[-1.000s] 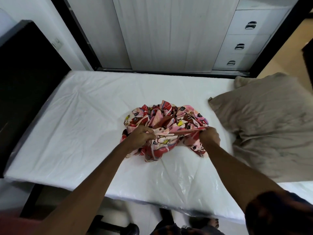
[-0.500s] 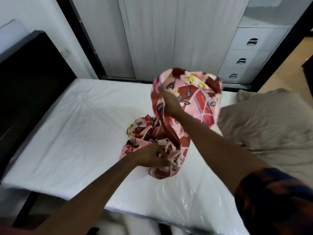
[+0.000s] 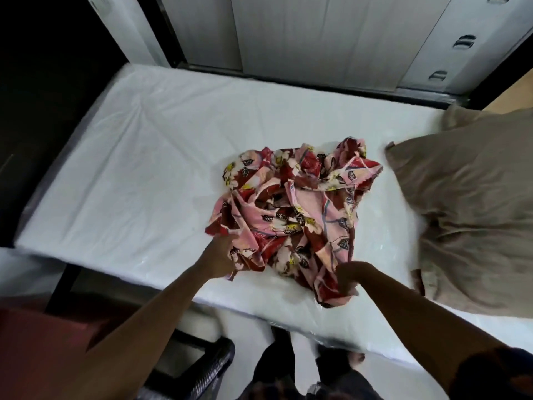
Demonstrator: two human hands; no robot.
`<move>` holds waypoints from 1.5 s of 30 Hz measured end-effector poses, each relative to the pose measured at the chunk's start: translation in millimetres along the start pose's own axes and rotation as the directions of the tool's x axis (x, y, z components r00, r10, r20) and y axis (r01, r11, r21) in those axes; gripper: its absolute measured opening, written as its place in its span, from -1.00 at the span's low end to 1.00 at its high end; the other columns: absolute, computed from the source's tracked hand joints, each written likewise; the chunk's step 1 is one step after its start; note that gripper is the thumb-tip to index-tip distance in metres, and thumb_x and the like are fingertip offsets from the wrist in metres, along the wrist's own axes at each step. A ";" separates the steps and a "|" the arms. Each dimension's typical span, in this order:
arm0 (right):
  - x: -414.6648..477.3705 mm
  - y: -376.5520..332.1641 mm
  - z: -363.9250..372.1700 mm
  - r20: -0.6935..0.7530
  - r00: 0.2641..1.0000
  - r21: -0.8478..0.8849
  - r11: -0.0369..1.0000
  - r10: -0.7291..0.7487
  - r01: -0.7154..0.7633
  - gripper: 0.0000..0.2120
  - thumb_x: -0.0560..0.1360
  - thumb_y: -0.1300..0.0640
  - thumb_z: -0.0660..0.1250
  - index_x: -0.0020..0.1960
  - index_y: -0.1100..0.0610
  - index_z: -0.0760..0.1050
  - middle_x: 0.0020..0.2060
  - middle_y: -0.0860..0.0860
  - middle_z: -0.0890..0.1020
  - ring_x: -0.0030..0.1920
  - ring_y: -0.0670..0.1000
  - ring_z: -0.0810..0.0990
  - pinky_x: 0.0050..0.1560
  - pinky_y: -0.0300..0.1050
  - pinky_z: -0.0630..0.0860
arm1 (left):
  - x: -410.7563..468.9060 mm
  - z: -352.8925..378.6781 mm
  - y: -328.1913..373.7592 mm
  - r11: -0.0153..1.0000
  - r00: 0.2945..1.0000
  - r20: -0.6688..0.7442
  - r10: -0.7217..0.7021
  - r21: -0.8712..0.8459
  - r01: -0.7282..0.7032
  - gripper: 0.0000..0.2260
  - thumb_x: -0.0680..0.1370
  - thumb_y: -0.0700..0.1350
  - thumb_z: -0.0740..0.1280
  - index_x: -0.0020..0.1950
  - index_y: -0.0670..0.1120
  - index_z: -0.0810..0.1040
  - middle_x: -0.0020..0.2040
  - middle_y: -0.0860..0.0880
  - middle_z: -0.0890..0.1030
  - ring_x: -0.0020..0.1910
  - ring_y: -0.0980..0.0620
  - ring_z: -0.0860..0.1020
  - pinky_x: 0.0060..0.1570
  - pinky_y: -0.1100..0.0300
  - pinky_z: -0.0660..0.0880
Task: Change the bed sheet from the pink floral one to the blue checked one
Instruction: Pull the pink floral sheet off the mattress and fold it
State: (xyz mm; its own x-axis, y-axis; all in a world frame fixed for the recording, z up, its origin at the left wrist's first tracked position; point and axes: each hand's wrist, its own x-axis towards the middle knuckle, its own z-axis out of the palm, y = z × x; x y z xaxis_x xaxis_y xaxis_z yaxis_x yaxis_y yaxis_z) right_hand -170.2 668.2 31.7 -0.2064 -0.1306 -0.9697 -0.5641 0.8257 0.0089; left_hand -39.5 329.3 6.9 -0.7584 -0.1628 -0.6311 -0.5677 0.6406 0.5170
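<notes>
Sheet [image 3: 294, 209] in left hand [image 3: 220, 255], right hand [image 3: 350, 277]

Bright, even light, soft glare on white plastic-wrapped mattress [image 3: 129, 168]. Deep shadow far left. Motion blur over left hand [image 3: 220, 255], right hand [image 3: 350, 277], crumpled pink floral sheet [image 3: 291, 209]. Edges bent by wide lens.

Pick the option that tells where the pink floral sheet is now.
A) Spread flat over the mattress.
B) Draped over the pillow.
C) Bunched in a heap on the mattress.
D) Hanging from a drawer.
C: the pink floral sheet lies crumpled in a heap on the white mattress, beside the pillow, not on it.
</notes>
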 end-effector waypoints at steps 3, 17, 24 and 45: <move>3.5 -6.7 -37.7 -0.371 0.928 0.135 0.991 0.028 0.024 -0.62 0.50 -0.08 0.23 0.26 0.05 0.43 -0.14 0.04 0.57 -0.06 0.08 0.62 -0.14 -0.15 0.46 | -11.0 -18.1 19.5 0.998 0.982 -0.188 -0.004 0.068 0.017 -0.32 0.21 -0.26 0.51 0.33 -0.03 0.52 0.30 -0.08 0.54 0.24 -0.12 0.54 0.14 0.11 0.57; 106.3 -46.8 -183.8 -0.628 0.636 0.776 0.297 0.449 0.557 -0.80 0.41 -0.02 0.41 -0.13 0.12 0.63 -0.27 0.01 0.65 -0.15 0.10 0.66 -0.17 -0.06 0.54 | -10.2 -87.2 8.7 0.971 0.811 -0.569 -0.139 0.083 0.224 -0.64 0.52 -0.25 0.24 0.18 0.07 0.67 0.12 -0.02 0.69 0.10 -0.14 0.63 0.11 0.08 0.53; 92.5 -51.3 -189.2 -0.741 0.531 0.600 0.048 0.412 0.799 -0.76 0.44 0.13 0.35 0.10 -0.02 0.57 -0.15 0.00 0.65 -0.15 0.01 0.63 -0.03 0.21 0.63 | 21.8 -99.4 92.2 0.960 0.674 -0.690 0.264 0.118 -0.254 -0.70 0.51 -0.33 0.19 0.11 -0.15 0.64 0.12 -0.13 0.63 0.06 -0.03 0.58 -0.03 0.39 0.41; 97.8 -12.8 -104.4 -0.745 0.560 0.666 0.353 0.364 0.657 -0.64 0.50 0.31 0.31 0.21 0.03 0.66 0.09 -0.01 0.70 0.04 -0.04 0.66 0.07 -0.19 0.57 | 27.4 55.6 75.6 0.980 0.934 -0.352 0.071 -0.150 -0.131 -0.90 0.46 -0.14 0.35 -0.21 -0.08 0.64 -0.24 0.06 0.64 -0.20 0.07 0.57 -0.23 0.10 0.55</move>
State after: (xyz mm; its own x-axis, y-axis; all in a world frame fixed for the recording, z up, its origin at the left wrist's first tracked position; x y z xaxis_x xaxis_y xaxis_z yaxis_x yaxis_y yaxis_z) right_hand -266.6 587.6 -37.8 -0.9161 -0.1811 -0.3577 0.1981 0.5713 -0.7965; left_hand -85.5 415.0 -3.4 -0.8607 -0.3704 -0.3492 -0.5052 0.5363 0.6762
